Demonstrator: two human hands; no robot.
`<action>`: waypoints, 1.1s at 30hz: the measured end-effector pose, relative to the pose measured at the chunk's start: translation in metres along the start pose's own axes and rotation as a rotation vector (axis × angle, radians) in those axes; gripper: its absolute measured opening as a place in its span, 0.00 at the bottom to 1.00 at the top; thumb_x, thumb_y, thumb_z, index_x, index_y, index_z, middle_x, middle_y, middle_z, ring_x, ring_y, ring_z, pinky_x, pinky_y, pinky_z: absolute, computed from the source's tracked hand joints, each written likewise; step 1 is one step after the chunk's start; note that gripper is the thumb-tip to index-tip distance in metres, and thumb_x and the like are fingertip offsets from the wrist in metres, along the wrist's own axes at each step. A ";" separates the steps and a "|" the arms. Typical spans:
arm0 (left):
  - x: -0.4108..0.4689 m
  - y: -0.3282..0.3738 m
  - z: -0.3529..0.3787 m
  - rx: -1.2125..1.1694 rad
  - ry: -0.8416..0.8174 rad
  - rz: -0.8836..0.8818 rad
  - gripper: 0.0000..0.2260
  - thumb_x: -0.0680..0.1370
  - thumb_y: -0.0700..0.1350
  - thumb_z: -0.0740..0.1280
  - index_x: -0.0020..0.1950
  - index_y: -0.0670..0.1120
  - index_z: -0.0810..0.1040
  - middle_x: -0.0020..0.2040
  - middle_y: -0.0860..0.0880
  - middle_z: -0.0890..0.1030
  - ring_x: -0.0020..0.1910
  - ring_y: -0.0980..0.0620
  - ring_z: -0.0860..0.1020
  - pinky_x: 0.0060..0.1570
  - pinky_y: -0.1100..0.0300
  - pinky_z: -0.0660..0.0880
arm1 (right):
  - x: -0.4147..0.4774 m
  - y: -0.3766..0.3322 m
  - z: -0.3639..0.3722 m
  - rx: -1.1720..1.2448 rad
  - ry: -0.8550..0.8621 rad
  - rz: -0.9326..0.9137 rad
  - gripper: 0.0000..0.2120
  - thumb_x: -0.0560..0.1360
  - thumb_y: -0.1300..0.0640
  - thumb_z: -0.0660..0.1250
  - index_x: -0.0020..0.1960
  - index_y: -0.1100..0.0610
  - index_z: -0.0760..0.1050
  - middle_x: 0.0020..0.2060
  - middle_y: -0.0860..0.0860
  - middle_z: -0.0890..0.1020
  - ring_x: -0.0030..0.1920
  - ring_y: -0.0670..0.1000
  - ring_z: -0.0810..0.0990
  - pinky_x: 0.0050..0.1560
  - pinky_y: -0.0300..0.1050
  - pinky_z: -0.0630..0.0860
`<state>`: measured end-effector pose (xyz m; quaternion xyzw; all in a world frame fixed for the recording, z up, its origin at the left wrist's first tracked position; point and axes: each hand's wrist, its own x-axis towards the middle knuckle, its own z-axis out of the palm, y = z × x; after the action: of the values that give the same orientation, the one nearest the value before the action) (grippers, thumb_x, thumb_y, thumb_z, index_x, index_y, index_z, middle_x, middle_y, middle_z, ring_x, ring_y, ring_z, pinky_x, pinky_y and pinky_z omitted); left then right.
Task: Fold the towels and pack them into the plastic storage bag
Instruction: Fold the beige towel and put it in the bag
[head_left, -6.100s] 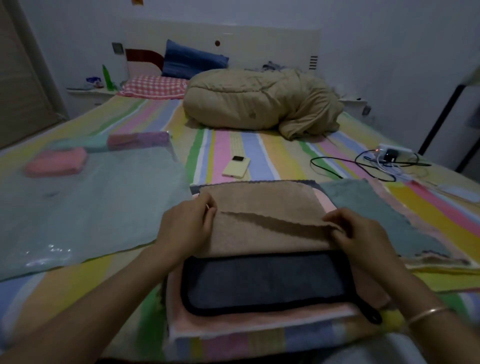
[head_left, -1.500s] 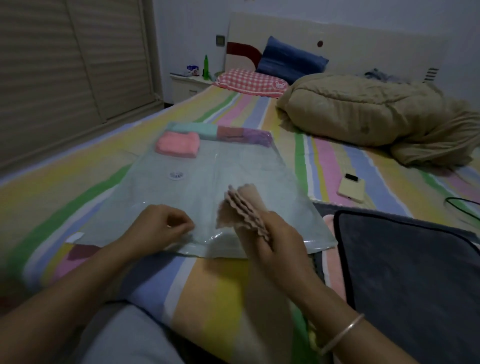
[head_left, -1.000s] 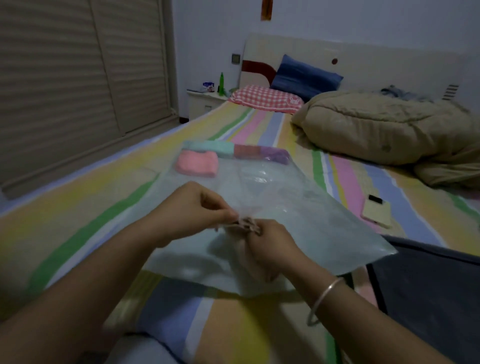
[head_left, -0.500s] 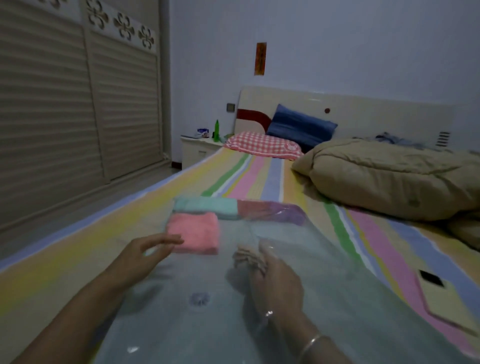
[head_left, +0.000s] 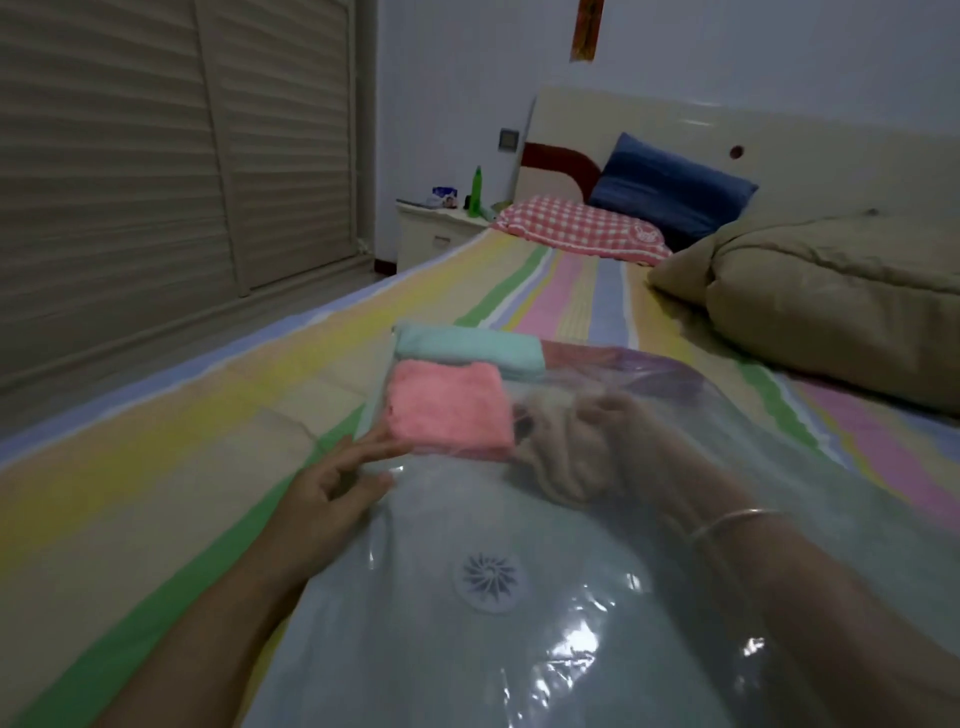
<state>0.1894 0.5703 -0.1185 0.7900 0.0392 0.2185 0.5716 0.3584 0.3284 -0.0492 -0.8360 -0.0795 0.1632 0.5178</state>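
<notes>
Here the beige towel (head_left: 561, 457), folded into a thick wad, sits inside the clear plastic storage bag (head_left: 519, 665), about midway along its length. The right hand (head_left: 639, 436) is inside the bag with it, and through the hazy film its fingers look curled over the towel's top, gripping it. Just to the left of it in the bag lies a folded pink towel (head_left: 447, 410), touching or nearly touching the beige one. Behind that, at the bag's far end, are a folded mint-green towel (head_left: 467, 348) and a reddish-purple towel (head_left: 623, 364), side by side. The left hand (head_left: 332, 499) lies outside the bag at its left edge, fingers straight and spread, the fingertips resting on the plastic beside the pink towel's near corner. A round valve (head_left: 491, 576) is set in the bag's upper sheet, nearer the camera. A thin bangle (head_left: 737, 519) circles the right wrist. The bag lies flat on a striped bedsheet (head_left: 156, 467), toward the near end of the bed. A bundled tan quilt (head_left: 831, 312) lies along the bed's right side, with a red checked pillow (head_left: 576, 228) and a blue pillow (head_left: 670, 192) at the headboard end. A nightstand (head_left: 436, 228) with a green bottle (head_left: 475, 192) stands beyond the far left corner.
</notes>
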 end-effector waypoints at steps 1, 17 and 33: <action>0.001 -0.002 0.001 -0.006 0.000 0.003 0.11 0.73 0.49 0.70 0.54 0.61 0.82 0.65 0.61 0.75 0.66 0.67 0.69 0.64 0.66 0.68 | 0.001 0.008 -0.010 0.010 0.043 0.004 0.03 0.77 0.57 0.64 0.46 0.52 0.75 0.44 0.54 0.79 0.25 0.38 0.77 0.25 0.30 0.74; 0.002 -0.007 0.005 0.065 0.007 0.053 0.12 0.73 0.44 0.70 0.52 0.60 0.83 0.67 0.63 0.72 0.63 0.73 0.68 0.53 0.81 0.65 | -0.013 0.038 0.032 -1.066 0.098 -0.231 0.41 0.66 0.31 0.48 0.77 0.42 0.46 0.77 0.50 0.51 0.76 0.61 0.48 0.72 0.65 0.44; 0.000 -0.009 0.007 0.200 -0.035 0.122 0.16 0.68 0.48 0.68 0.56 0.57 0.80 0.70 0.56 0.69 0.67 0.71 0.65 0.59 0.80 0.60 | 0.037 0.043 0.041 -1.041 0.241 -0.458 0.35 0.67 0.39 0.45 0.69 0.51 0.68 0.68 0.55 0.72 0.69 0.58 0.68 0.70 0.61 0.58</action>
<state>0.1940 0.5678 -0.1287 0.8476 0.0027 0.2340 0.4762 0.3773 0.3543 -0.1118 -0.9547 -0.2684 -0.1098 0.0662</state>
